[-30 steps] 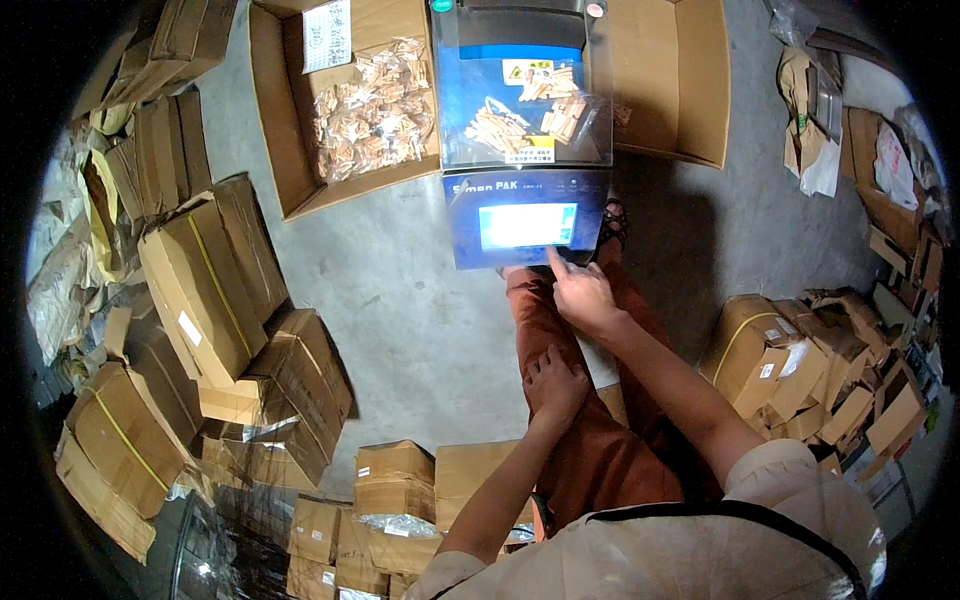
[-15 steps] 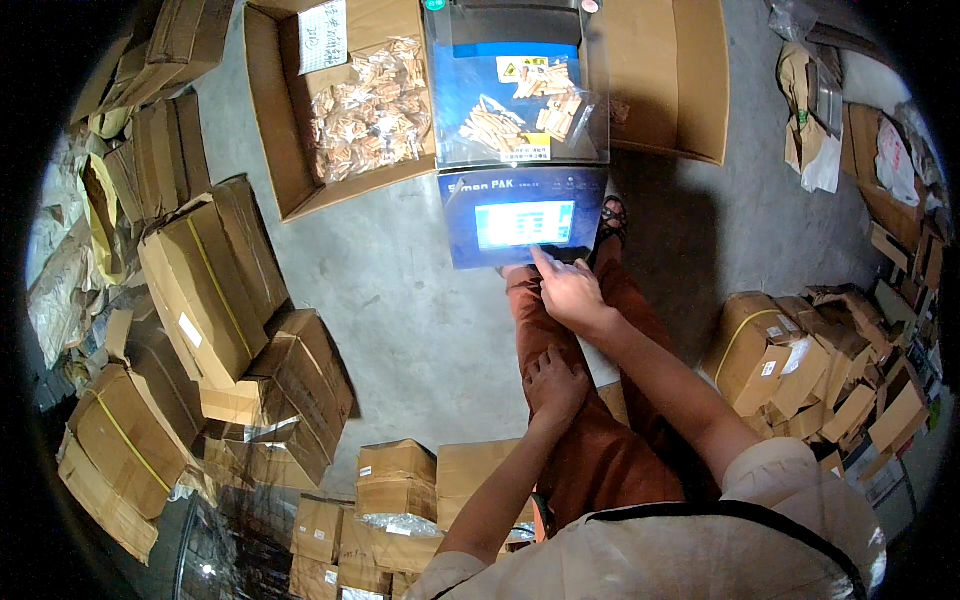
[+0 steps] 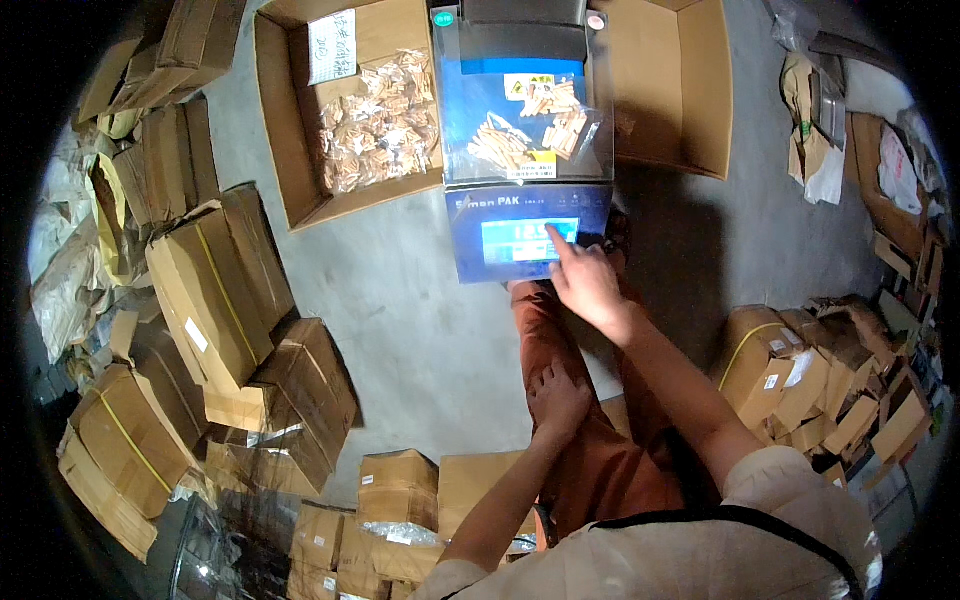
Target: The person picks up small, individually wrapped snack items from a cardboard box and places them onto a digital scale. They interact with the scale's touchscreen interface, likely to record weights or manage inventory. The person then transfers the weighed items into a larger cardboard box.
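A blue packing machine [image 3: 468,268] stands before me, with a lit touchscreen [image 3: 500,242] on its front panel. My right hand [image 3: 590,283] points at the screen, index finger stretched out over its right part and the other fingers partly curled. Whether the fingertip touches the glass I cannot tell. Nothing is in this hand. My left hand [image 3: 558,400] lies on my left thigh [image 3: 575,455], fingers spread and holding nothing. Behind the clear cover of the machine are clear bags of small wooden sticks [image 3: 502,143], with warning labels beside them.
An open carton [image 3: 292,190] left of the machine holds a heap of bagged wooden pieces [image 3: 375,125] and a handwritten sheet [image 3: 332,47]. Another open carton [image 3: 690,90] stands right of it. Stacked boxes [image 3: 205,300] line the left, more boxes [image 3: 755,360] the right, and several [image 3: 398,485] lie nearer me.
My right hand has shifted from the screen's lower edge up and right onto its right part. The display has switched to a different page. The whole view has dipped slightly; my left hand stays put.
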`<state>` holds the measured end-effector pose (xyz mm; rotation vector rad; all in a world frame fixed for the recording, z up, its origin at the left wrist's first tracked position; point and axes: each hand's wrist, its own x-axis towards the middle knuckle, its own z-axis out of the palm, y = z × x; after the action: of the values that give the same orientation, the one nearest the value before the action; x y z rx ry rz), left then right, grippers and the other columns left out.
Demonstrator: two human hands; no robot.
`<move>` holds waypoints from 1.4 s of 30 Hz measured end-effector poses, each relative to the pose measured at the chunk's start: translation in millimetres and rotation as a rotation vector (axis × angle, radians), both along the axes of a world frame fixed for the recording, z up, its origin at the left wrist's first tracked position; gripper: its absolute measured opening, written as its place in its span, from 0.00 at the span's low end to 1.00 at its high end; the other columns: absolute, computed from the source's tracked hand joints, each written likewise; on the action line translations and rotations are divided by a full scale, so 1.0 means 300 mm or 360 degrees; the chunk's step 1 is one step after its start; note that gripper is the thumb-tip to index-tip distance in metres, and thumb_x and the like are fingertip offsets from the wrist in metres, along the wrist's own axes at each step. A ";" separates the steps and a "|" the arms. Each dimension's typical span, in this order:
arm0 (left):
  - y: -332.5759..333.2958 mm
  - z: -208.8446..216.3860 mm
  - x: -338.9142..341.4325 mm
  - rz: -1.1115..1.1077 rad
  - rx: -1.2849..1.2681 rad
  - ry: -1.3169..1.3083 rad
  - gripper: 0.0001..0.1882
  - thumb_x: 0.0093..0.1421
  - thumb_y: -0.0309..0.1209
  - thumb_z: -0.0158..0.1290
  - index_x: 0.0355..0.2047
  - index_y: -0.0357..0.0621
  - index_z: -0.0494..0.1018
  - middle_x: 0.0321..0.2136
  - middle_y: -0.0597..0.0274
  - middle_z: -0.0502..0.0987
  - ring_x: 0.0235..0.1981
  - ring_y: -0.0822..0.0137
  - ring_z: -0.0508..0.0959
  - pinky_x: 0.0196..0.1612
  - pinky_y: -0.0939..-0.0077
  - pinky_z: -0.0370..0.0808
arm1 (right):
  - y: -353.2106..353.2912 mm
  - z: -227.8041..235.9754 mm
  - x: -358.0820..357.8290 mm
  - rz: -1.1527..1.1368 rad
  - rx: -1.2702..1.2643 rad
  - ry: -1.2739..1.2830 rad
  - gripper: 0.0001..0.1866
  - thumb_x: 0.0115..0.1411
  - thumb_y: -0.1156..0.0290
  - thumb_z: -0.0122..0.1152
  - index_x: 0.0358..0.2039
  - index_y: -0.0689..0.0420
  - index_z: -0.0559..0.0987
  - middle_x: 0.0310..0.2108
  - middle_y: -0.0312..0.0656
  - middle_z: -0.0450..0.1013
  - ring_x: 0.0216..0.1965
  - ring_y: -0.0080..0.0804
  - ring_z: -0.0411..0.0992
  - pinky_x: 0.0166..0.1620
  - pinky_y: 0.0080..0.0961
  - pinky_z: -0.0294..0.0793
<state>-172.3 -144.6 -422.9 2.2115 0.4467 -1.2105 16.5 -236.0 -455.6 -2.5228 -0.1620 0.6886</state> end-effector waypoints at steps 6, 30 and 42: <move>-0.036 0.058 0.010 -0.0173 0.0317 -0.0161 0.34 0.59 0.44 0.49 0.63 0.41 0.61 0.57 0.46 0.69 0.61 0.47 0.65 0.63 0.50 0.60 | -0.105 -0.051 0.257 -0.0392 0.0211 -0.0323 0.21 0.60 0.70 0.58 0.54 0.58 0.70 0.29 0.55 0.74 0.33 0.52 0.75 0.39 0.45 0.73; 0.020 0.047 0.201 0.0149 -0.0048 0.0121 0.33 0.59 0.45 0.49 0.60 0.38 0.63 0.57 0.41 0.68 0.59 0.42 0.67 0.62 0.50 0.62 | -0.085 0.059 0.814 0.0067 0.0173 -0.1244 0.19 0.57 0.66 0.63 0.49 0.56 0.78 0.40 0.48 0.75 0.42 0.46 0.73 0.46 0.45 0.71; -0.166 0.035 0.244 0.0412 0.0006 0.0360 0.39 0.53 0.51 0.56 0.61 0.43 0.64 0.56 0.47 0.71 0.60 0.49 0.68 0.64 0.55 0.60 | -0.543 -0.492 0.952 -0.1421 0.0840 0.0530 0.37 0.53 0.49 0.66 0.59 0.54 0.69 0.52 0.44 0.71 0.55 0.41 0.68 0.54 0.38 0.70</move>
<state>-99.1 -194.3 -412.2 1.9538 0.7996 -1.3198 302.2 -398.9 -603.3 -1.6800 0.7533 0.5630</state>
